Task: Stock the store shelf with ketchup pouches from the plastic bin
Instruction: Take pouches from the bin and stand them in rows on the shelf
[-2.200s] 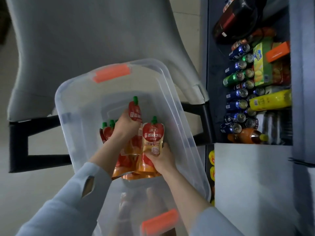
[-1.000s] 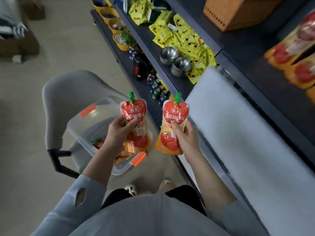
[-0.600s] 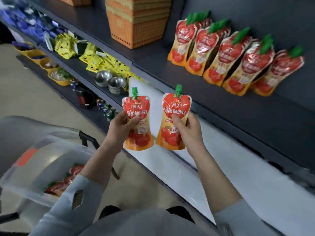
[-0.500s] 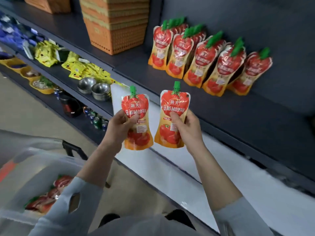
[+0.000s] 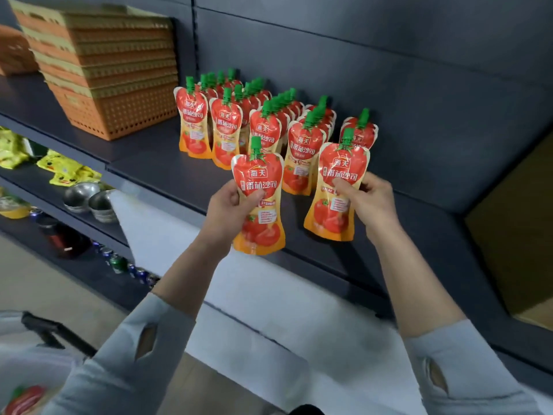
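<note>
Two ketchup pouches are held upright, one per hand. Nearest, at the lower left corner, a red shape is glimpsed that is probably a pouch left in the plastic bin point(image 5: 21, 393), though blur prevents confirmation. Compared with half a second earlier, both pouches have been carried from in front of the shelf edge to just before the stocked rows; placement is therefore judged imminent. The left hand point(image 5: 227, 211) is closed around the middle of the left pouch point(image 5: 258, 205), thumb across its front. The right hand point(image 5: 371, 202) is closed on the right pouch point(image 5: 336, 193), whose base is at or just above the dark shelf point(image 5: 155, 172). Behind, the standing pouch rows point(image 5: 254, 121) are ranged, with stacked orange baskets point(image 5: 98, 73) further left.
</note>
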Action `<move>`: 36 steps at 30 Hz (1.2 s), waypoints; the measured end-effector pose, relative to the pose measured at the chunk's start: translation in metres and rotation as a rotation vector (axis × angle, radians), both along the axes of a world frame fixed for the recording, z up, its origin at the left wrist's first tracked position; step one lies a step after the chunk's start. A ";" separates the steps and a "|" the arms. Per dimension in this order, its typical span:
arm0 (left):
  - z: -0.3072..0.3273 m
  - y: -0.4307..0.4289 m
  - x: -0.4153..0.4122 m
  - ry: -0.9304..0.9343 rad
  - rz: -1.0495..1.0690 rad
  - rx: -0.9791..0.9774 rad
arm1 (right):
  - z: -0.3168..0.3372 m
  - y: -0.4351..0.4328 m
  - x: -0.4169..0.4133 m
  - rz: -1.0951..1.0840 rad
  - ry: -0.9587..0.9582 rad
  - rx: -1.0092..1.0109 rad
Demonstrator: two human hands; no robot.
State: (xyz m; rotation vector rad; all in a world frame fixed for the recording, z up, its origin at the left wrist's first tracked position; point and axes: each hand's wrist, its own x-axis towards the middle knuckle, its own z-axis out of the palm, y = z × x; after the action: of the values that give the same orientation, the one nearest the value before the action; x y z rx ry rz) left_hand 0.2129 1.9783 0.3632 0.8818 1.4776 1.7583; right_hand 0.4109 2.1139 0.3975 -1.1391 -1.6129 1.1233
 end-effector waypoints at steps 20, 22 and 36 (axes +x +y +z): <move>0.003 0.060 0.020 0.027 0.030 0.004 | -0.020 0.151 -0.017 -0.168 -0.164 0.025; 0.001 0.062 0.021 0.016 0.021 0.003 | -0.022 0.158 -0.019 -0.182 -0.174 0.023; -0.006 0.081 0.042 0.049 -0.055 -0.029 | 0.008 0.113 0.007 -0.308 -0.196 0.359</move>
State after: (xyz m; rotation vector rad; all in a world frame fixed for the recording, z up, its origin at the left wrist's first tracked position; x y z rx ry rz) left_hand 0.2546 2.0596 0.3573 0.9478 1.4925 1.6820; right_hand 0.4177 2.2271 0.4056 -1.2288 -1.6341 0.5117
